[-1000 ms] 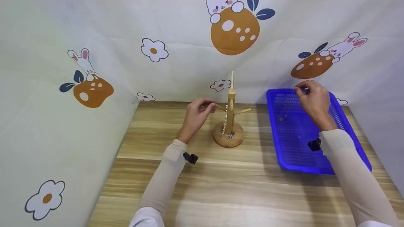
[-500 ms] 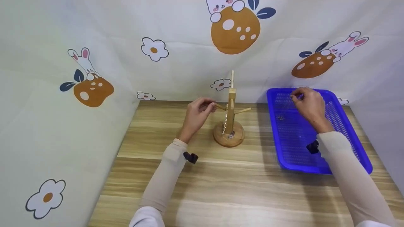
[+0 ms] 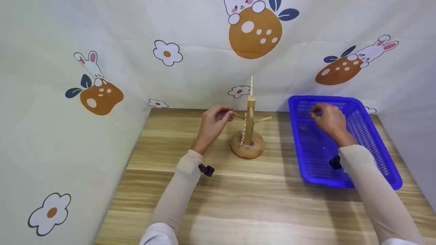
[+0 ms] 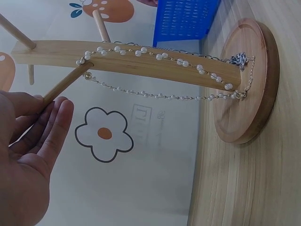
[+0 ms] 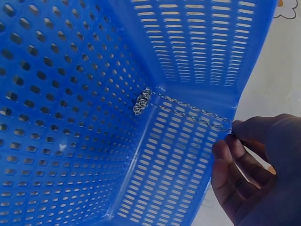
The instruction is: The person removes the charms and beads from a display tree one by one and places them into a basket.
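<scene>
My left hand (image 3: pixel 212 126) pinches the end of a wooden peg (image 4: pixel 70 84) on an upright wooden jewelry stand (image 3: pixel 249 127). From that peg's base hangs a white-beaded necklace (image 4: pixel 159 57), its lower end lying on the round base (image 4: pixel 268 89). A silver chain (image 4: pixel 239 60) also runs down the post to a heap on the base. Over the blue basket (image 3: pixel 297 149), my right hand (image 3: pixel 329 120) pinches a silver chain necklace (image 5: pixel 142 100) between thumb and index finger. Its two strands stretch away from the fingertips, with the far end bunched inside the basket.
The wood-grain table (image 3: pixel 252 200) carries the stand in the middle and the basket at the right. A patterned cloth (image 3: pixel 197 75) hangs behind and along the sides. More pegs (image 3: pixel 263 119) stick out from the post.
My right hand has moved down and a little left, lowering over the basket with the silver chain necklace. The left hand stays on the peg.
</scene>
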Demonstrator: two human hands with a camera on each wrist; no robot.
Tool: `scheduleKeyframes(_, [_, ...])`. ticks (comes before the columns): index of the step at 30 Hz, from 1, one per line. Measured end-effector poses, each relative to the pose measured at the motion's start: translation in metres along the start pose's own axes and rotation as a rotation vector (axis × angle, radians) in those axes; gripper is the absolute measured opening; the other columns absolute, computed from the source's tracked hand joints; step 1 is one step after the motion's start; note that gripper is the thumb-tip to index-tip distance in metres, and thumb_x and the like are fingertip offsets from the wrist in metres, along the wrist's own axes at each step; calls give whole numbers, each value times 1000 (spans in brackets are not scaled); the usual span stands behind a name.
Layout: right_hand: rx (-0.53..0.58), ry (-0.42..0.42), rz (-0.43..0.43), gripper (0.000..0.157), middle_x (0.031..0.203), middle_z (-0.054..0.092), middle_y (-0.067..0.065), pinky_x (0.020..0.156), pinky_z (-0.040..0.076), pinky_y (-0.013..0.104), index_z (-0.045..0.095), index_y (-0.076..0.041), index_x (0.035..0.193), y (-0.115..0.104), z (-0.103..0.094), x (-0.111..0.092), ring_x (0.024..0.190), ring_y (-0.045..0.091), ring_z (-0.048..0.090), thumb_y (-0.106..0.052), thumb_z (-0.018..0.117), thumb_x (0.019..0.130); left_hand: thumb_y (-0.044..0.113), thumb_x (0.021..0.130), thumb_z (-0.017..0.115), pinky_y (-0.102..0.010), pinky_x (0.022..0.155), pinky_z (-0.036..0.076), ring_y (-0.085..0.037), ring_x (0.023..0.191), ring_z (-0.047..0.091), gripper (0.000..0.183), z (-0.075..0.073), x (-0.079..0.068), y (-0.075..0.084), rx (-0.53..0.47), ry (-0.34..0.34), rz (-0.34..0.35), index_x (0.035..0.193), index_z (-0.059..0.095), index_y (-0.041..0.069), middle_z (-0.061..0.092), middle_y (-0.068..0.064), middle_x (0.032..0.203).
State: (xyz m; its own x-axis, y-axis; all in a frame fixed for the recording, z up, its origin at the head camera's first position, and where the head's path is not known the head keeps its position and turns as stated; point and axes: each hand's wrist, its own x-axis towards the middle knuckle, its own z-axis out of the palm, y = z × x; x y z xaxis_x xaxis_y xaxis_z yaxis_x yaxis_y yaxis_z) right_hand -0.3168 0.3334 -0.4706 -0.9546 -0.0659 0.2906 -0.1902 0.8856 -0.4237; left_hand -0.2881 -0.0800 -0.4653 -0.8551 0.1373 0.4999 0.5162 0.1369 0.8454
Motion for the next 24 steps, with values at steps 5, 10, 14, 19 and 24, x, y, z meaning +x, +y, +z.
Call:
scheduleKeyframes(5, [-3,-74,20,17,107,76,26,85,57,70,76,1,108,2,2,0,100,47,71,-11,68,100,-2,100,70,-28,83,70,-34,89,77,17,0,0,1,-3,-1,1,111,71,-14,74,-25,105])
scheduleKeyframes(10, [-11,-132,19,17,107,76,26,85,57,70,76,2,108,3,6,-1,100,48,71,-11,67,100,-1,101,70,-28,83,70,-35,89,77,17,0,0,0,3,-1,6,111,70,-15,74,-25,105])
scheduleKeyframes(14, [-31,-184,6,17,106,76,26,83,57,70,76,1,107,5,10,-2,99,47,71,-10,66,99,-1,101,70,-29,83,70,-35,89,77,15,0,0,0,5,0,9,111,71,-13,74,-25,105])
scheduleKeyframes(19, [-58,-232,-7,18,104,75,24,83,55,72,76,-1,107,9,13,-4,98,48,71,-10,63,98,1,102,69,-28,84,70,-34,90,78,18,-1,-1,-1,3,-12,11,112,71,-14,74,-24,107])
scheduleKeyframes(24, [-46,-261,2,21,108,75,25,86,54,72,76,1,112,8,11,-4,99,46,69,-10,63,100,2,103,69,-28,84,70,-34,89,78,19,-1,-1,-1,-2,-11,19,112,70,-15,74,-24,106])
